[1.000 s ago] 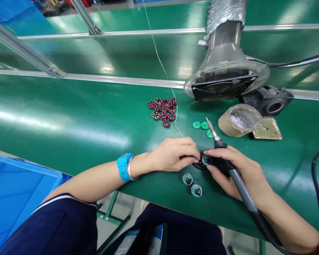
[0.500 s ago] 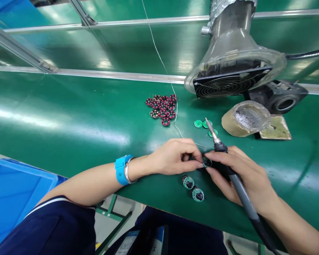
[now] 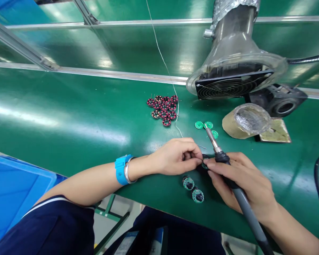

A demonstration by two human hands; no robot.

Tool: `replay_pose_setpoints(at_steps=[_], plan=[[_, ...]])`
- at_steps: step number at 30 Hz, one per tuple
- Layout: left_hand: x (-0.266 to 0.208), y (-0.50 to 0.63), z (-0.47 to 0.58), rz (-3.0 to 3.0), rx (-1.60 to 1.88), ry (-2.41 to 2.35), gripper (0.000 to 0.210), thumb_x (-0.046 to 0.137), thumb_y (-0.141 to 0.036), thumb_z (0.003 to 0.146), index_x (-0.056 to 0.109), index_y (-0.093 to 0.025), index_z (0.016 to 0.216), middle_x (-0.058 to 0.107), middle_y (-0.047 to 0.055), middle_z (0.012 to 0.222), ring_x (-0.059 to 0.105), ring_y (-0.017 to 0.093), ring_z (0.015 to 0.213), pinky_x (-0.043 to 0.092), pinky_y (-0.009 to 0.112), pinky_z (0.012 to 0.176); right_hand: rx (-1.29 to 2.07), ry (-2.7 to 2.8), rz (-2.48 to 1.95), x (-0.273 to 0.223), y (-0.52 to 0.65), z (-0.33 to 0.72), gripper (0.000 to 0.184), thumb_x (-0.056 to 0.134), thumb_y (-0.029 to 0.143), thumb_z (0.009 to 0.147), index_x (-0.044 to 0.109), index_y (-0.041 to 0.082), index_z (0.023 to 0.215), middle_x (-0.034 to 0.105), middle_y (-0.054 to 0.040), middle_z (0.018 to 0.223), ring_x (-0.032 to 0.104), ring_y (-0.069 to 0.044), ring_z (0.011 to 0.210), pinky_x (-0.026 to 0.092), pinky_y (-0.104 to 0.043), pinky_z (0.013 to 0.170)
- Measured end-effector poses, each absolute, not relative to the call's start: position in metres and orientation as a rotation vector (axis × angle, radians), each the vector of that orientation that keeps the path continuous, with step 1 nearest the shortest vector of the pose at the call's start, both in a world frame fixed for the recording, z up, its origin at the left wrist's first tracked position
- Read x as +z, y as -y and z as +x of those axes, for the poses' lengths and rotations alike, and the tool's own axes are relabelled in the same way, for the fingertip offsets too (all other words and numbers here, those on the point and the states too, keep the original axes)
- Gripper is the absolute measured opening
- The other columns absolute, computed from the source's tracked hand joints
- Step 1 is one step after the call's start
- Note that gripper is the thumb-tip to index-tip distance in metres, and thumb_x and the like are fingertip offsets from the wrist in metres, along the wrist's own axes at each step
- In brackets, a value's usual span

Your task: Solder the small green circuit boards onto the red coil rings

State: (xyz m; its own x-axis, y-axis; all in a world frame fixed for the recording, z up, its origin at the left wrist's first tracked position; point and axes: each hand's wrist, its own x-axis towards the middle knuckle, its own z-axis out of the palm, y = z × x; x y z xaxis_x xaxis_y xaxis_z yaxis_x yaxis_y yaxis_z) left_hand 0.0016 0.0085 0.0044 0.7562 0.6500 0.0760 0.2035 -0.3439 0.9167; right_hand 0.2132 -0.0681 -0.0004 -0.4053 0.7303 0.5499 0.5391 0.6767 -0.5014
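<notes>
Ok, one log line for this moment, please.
left hand: at small part; right hand: holding soldering iron, also at part; iron tip: pointing away from part; nearby: two round boards, rings, green discs

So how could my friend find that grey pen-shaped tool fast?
Find the shiny green tabletop, then the bare right hand over it. That hand holds a long, grey-handled tool with a metal tip. Unlike the flat, round, green discs near its tip, it's slender and pointed.
</notes>
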Motion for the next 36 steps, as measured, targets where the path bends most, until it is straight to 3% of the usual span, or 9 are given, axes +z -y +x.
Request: replay_pose_setpoints(at_steps=[6,12,15,19,23,36], plan=[[-0.001,-0.009,-0.001,1.979,0.567,-0.618,0.007,0.06,-0.013,0.083,0.066,-0.013,0.085,0.06,0.0,0.079,0.053,0.005,0.062,0.045,0.016,0.059,0.306,2.128,-0.976,0.0,0.072,0.216,0.052,0.064,-0.003,0.078,0.059,0.023,0.123,0.073,-0.0022,0.101,0.068,-0.018,0.087,0.057,-0.038,0.08],[-0.004,-0.008,-0.003,2.016,0.587,-0.616,0.008,0.06,-0.013,0.083,0.067,-0.014,0.085,0.061,0.001,0.079,0.053,0.007,0.065,0.045,0.017,0.06,0.21,1.951,-1.143,0.027,0.086,0.225,0.058,0.063,0.007,0.081,0.056,0.026,0.135,0.065,-0.0039,0.091,0.061,-0.018,0.076,0.051,-0.035,0.065],[-0.004,-0.007,-0.003,2.04,0.59,-0.611,0.009,0.059,-0.011,0.082,0.067,-0.014,0.085,0.062,0.001,0.08,0.054,0.007,0.066,0.045,0.017,0.061,0.294,2.005,-1.162,0.041,0.095,0.231,0.053,0.061,0.011,0.081,0.06,0.027,0.131,0.061,-0.006,0.091,0.061,-0.019,0.077,0.049,-0.034,0.06],[-0.004,-0.007,-0.002,2.035,0.579,-0.644,0.01,0.058,-0.014,0.084,0.068,-0.016,0.085,0.063,0.001,0.081,0.056,0.008,0.068,0.046,0.018,0.063,0.466,1.934,-1.228,0.044,0.105,0.227,0.04,0.061,0.01,0.079,0.065,0.024,0.116,0.06,-0.0022,0.075,0.059,-0.016,0.064,0.049,-0.033,0.055],[-0.005,-0.007,-0.002,2.039,0.58,-0.65,0.01,0.058,-0.015,0.084,0.068,-0.016,0.085,0.063,0.002,0.082,0.057,0.008,0.07,0.046,0.018,0.064,0.444,1.803,-1.341,0.039,0.111,0.215,0.027,0.059,0.011,0.08,0.067,0.026,0.101,0.057,-0.0006,0.066,0.056,-0.016,0.058,0.047,-0.032,0.053],[-0.004,-0.006,-0.001,2.053,0.567,-0.656,0.01,0.057,-0.016,0.085,0.067,-0.016,0.084,0.064,0.001,0.083,0.058,0.008,0.071,0.048,0.019,0.066,0.43,1.894,-1.289,0.043,0.102,0.213,0.028,0.058,0.008,0.079,0.066,0.024,0.1,0.059,0.0002,0.067,0.057,-0.015,0.056,0.047,-0.031,0.053]])
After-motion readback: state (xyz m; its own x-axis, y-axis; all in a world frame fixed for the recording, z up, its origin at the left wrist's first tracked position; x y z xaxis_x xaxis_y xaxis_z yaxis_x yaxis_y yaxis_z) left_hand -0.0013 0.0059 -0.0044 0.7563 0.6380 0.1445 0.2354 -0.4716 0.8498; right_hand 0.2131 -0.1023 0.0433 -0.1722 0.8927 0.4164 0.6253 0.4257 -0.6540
